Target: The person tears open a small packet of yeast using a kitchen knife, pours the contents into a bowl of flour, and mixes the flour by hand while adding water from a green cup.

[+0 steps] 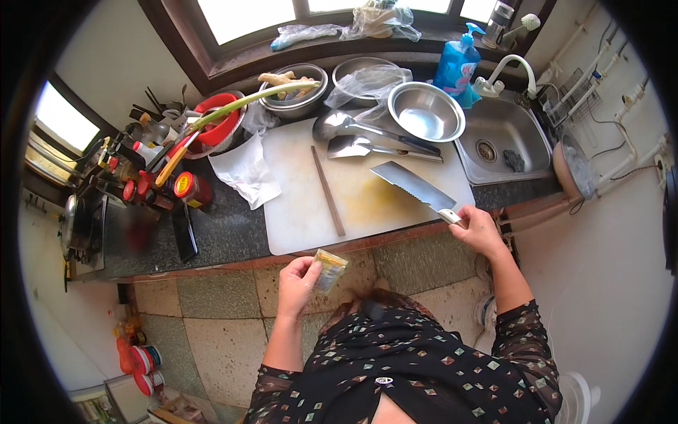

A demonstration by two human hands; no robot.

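In my left hand (pixel 297 283) is a small plastic packet (pixel 330 270), pinched between thumb and fingers just in front of the counter's edge. My right hand (pixel 479 230) grips the pale handle of a cleaver (pixel 416 185), whose blade points up and left over a white cutting board (pixel 296 222). On that board lie a brown wooden stick (pixel 328 192), perhaps a chopstick, a steel spatula (pixel 349 147) and a steel ladle (pixel 332 125). A yellow stain marks the board beside the blade. A steel bowl (pixel 427 112) stands at the board's back right.
A steel sink (pixel 508 135) with a white faucet (pixel 522 59) is at the right. Blue soap bottle (pixel 456 66) and ginger in a bowl (pixel 294 111) stand behind. At left are a crumpled white paper (pixel 246 172), a red-lidded jar (pixel 193 190), a phone (pixel 184 233) and a red basin (pixel 222 135).
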